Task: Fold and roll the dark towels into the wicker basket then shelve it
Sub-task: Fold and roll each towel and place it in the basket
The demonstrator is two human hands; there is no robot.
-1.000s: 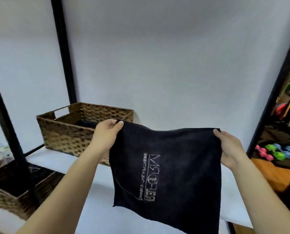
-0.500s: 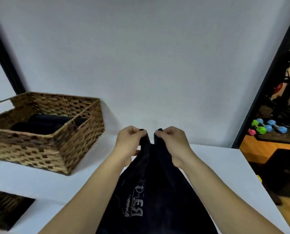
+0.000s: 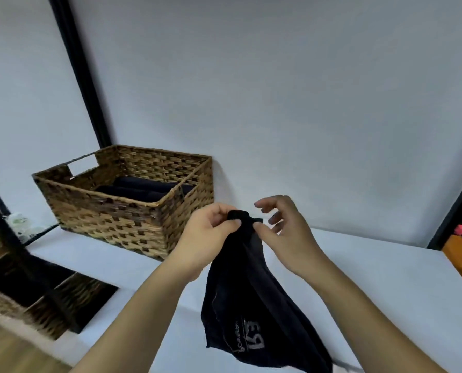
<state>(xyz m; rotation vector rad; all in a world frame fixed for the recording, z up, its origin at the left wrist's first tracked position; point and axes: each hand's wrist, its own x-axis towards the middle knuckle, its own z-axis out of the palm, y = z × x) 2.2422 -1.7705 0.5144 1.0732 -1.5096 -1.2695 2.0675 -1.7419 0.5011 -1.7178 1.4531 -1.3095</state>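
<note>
Just below the middle of the frame, the dark towel [image 3: 254, 289] hangs doubled over in a long drape, its gathered top corners bunched at centre and its printed lower edge reaching the white tabletop [image 3: 372, 278] near the bottom. The left hand [image 3: 211, 232] grips those bunched corners, thumb and curled fingers pinching the cloth. The right hand [image 3: 283, 232] touches the same bunch only with its thumb tip, while its other fingers are spread and lifted clear of the fabric. With one hand carrying the whole fold, the two layers could slide out of line or a corner could slip free, and the half-fold would then go down crooked and roll unevenly. At centre left, the wicker basket [image 3: 122, 219] stands on the tabletop against the wall, well apart from the hanging cloth, with rolled dark towels [image 3: 141, 188] already lying inside. A second woven basket [image 3: 36, 302] sits lower, at the left edge.
</note>
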